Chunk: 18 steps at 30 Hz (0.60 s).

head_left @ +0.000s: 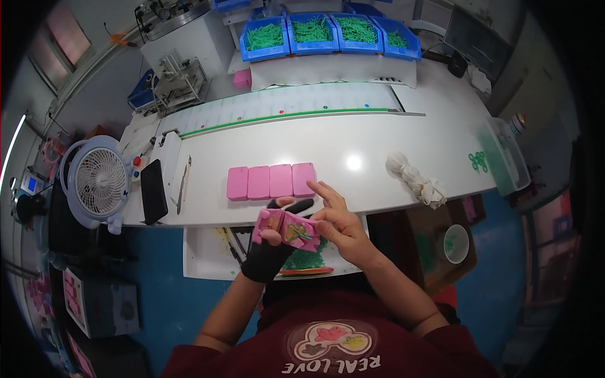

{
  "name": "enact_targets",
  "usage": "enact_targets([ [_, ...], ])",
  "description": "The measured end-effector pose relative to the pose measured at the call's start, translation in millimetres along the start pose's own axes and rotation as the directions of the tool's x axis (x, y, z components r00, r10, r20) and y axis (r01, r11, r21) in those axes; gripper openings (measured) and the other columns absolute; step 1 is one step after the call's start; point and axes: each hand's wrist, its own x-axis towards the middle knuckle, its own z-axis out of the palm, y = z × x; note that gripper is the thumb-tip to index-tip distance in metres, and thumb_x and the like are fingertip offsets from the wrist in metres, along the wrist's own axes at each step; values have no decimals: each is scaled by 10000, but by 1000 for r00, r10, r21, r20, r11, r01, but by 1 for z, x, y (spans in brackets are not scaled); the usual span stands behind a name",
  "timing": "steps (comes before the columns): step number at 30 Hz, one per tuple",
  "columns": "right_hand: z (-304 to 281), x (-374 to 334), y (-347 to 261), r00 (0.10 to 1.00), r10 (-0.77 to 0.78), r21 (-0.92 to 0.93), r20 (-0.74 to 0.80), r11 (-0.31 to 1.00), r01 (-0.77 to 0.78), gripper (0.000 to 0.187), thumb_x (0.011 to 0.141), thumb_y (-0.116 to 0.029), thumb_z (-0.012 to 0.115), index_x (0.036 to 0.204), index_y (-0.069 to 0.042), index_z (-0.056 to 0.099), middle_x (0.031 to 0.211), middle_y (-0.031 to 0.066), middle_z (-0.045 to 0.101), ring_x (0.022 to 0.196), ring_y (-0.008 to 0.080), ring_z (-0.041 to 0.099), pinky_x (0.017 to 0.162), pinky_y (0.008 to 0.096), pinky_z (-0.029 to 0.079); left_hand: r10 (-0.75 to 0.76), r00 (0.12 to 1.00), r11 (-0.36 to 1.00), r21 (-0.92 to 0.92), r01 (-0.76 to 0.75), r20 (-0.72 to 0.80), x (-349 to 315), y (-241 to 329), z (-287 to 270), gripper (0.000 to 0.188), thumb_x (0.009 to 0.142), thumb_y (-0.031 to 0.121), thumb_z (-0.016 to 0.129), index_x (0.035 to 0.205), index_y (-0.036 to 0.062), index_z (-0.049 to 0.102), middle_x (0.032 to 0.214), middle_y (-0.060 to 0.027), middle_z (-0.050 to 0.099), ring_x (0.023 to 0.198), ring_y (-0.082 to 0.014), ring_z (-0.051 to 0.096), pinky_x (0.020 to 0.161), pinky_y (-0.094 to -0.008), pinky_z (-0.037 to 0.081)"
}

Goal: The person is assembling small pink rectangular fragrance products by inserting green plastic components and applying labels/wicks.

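My left hand [268, 252], in a black fingerless glove, grips a pink hinged mold [282, 220] above the front edge of the table. The mold lies opened out. Thin green strands [298, 232] sit in its right part, and the left part has a brownish-gold inner surface. My right hand [343, 230] pinches the mold's right edge with thumb and finger, while other fingers stretch outward. Just beyond my hands, several closed pink blocks [258, 183] stand side by side on the white table [353, 189].
Below my hands an open drawer [201, 255] holds green bits and tools. Left are a fan [101, 179], a black phone [153, 191] and tweezers [184, 183]. A white cloth bundle [416, 179] and green rings [478, 161] lie right. Blue bins [265, 55] stand at the back.
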Motion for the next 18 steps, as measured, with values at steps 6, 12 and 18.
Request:
enact_targets([
  [6,-12,12,-3,985,-13,-151,171,988,40,165,941,-217,577,927,-84,675,1505,159,359,1416,392,187,1129,501,164,-221,929,910,-280,307,298,-4,-1,-18,1016,604,904,480,1157,53,431,1093,-155,612,970,-235,638,866,-364,528],
  [12,-9,12,5,995,-7,-193,98,981,26,172,944,-209,571,931,-63,661,1459,162,415,1385,368,261,1123,469,203,-211,964,931,-268,249,163,-1,-2,-9,936,683,880,432,1121,53,438,1041,-133,609,943,-213,635,790,-342,541],
  [18,-3,5,4,956,249,137,-152,964,-229,197,948,-241,591,981,-55,649,1417,202,449,1332,310,385,1064,407,328,-159,985,945,-281,170,59,2,-12,-12,855,768,827,407,1120,48,431,1039,-127,607,931,-193,636,774,-320,535],
])
